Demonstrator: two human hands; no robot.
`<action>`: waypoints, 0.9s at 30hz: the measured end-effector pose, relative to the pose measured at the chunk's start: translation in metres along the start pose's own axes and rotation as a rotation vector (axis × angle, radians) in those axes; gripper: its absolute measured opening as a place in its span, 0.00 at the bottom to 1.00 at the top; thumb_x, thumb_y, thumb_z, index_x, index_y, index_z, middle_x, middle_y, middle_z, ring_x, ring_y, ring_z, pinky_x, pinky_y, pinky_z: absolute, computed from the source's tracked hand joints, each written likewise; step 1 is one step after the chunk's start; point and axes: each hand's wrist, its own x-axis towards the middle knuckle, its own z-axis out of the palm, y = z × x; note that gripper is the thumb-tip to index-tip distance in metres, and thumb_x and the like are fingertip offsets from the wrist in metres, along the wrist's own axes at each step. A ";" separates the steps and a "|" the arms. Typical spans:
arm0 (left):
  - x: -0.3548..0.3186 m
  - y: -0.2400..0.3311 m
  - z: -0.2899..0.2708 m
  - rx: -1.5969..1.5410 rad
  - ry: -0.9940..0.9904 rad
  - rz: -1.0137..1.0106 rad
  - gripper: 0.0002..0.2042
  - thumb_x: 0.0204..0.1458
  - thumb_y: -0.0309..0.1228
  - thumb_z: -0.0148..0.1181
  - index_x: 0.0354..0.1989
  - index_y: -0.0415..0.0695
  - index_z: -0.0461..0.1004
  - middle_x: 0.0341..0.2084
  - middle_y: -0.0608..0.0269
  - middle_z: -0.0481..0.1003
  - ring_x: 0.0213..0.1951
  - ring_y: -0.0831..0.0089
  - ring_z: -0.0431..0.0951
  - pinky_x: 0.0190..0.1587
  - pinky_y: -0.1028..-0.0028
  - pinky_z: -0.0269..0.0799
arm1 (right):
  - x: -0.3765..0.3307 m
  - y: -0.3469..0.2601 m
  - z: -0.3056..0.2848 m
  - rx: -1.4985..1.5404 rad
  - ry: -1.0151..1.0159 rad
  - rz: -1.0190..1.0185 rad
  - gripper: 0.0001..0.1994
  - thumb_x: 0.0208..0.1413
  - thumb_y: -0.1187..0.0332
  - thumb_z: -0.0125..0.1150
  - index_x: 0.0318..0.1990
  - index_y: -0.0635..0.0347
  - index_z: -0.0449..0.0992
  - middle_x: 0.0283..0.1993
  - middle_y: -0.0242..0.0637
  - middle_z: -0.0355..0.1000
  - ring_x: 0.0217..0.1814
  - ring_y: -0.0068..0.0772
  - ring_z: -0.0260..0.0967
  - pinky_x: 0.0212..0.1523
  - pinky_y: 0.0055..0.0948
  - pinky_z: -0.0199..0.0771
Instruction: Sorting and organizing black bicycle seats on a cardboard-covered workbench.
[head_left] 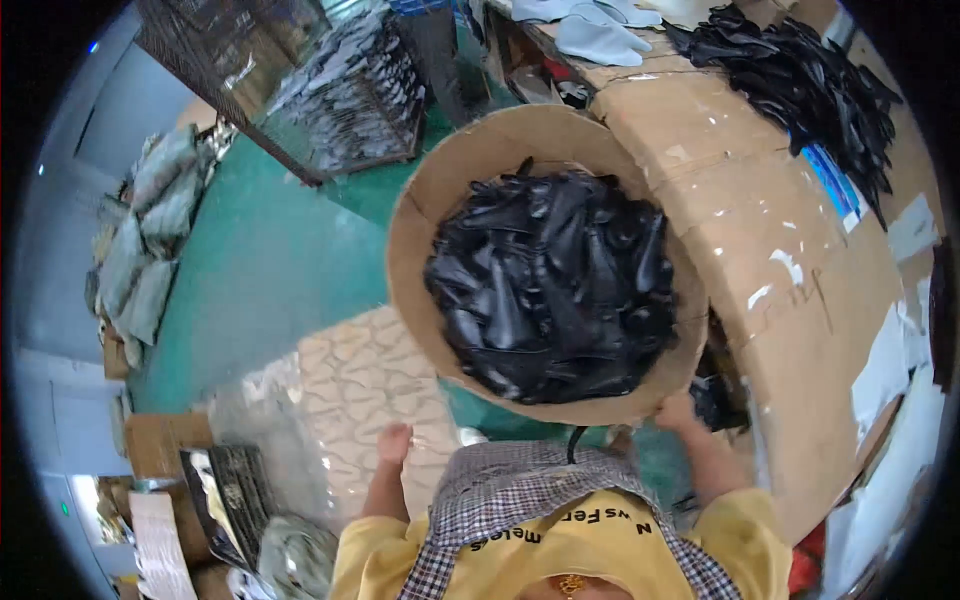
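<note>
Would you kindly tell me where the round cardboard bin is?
In the head view, the round cardboard bin is right of centre, left of the cardboard-covered table, its near rim at the right hand.

The head camera looks steeply down from the person's head, and the top of its picture faces forward. The yellow shirt (388, 552) and the checked apron (500, 495) are therefore the nearest things, at the lower edge. The cardboard drum (418, 215) is somewhat farther, around the middle, with its open top toward the lens. The field is very wide (a fisheye, so the edge of the table (735, 190) appears bent) and reaches the wall (62, 290) at left.
</note>
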 end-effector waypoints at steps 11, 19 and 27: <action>-0.030 -0.177 -0.308 -0.635 0.769 -0.504 0.06 0.44 0.31 0.49 0.26 0.43 0.67 0.19 0.63 0.68 0.20 0.70 0.69 0.16 0.74 0.61 | 0.092 -0.265 -0.034 0.182 -0.232 0.215 0.16 0.39 0.64 0.51 0.36 0.61 0.75 0.40 0.49 0.70 0.42 0.47 0.68 0.44 0.38 0.68; 0.159 -0.091 -0.271 -0.601 0.024 -0.487 0.17 0.54 0.41 0.39 0.46 0.43 0.63 0.42 0.57 0.67 0.35 0.61 0.72 0.32 0.67 0.69 | 0.242 -0.481 -0.100 0.607 -0.030 -0.067 0.16 0.44 0.64 0.53 0.41 0.63 0.71 0.38 0.48 0.70 0.40 0.47 0.67 0.40 0.39 0.68; 0.369 0.026 -0.353 -0.495 -0.028 -0.464 0.21 0.50 0.41 0.48 0.50 0.45 0.60 0.42 0.58 0.66 0.35 0.56 0.72 0.33 0.66 0.68 | 0.416 -0.553 -0.168 0.729 0.243 0.131 0.19 0.44 0.60 0.55 0.41 0.64 0.69 0.37 0.50 0.69 0.37 0.49 0.67 0.38 0.40 0.68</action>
